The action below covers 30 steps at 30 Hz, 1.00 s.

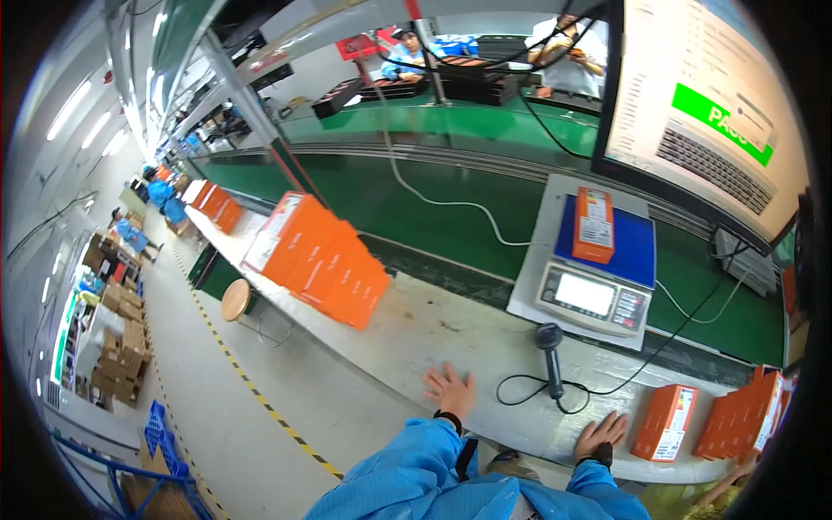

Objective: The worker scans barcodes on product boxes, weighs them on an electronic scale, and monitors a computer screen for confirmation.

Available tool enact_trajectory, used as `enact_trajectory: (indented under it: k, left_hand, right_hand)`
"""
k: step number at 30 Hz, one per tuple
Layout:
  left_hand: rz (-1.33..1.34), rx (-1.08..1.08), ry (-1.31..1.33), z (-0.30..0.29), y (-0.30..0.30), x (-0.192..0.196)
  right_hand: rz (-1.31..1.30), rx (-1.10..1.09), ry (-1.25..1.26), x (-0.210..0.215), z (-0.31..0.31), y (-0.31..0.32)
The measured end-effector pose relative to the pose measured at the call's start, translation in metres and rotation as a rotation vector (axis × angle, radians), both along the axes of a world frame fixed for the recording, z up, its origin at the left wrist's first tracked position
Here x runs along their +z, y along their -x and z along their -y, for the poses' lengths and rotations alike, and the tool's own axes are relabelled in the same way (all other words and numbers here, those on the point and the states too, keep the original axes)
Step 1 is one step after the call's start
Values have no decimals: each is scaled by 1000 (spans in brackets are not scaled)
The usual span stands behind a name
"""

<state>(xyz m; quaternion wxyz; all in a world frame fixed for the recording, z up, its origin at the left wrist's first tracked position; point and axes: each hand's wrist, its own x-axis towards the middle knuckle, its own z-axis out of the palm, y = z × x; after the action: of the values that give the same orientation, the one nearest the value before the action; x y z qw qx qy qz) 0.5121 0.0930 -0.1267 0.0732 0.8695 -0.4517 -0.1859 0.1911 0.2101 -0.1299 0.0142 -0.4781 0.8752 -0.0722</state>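
My left hand [451, 393] lies flat on the pale bench top [407, 347], fingers spread, holding nothing. My right hand [601, 432] rests near the bench's front edge with fingers stretched out, also holding nothing. Between and beyond them lies a black handheld barcode scanner [551, 360] with a looped cable. Just right of my right hand stands an orange box [666, 423] with a white label. Another orange box [594, 227] sits on the blue plate of a digital weighing scale [592, 290], whose display is lit.
Orange boxes stand in rows at left [325, 260] and at far right [741, 416]. A monitor [711, 113] hangs upper right. Behind the bench runs a green conveyor [433, 208]; co-workers [407, 56] sit beyond it. A stool [236, 300] stands on the floor at left.
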Motion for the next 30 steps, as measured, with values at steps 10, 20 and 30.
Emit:
enact_trajectory:
  k: [10,20,30]
  left_hand:
    - [-8,144,473,-31,-205,6]
    - [-358,481,812,103,-518,14]
    - [-1447,153,102,234,-560,2]
  right_hand:
    - [-75,62,-93,17,7,-5]
    - [879,368,417,65,105,-300]
    - [1972,22,-102,49,286,-566]
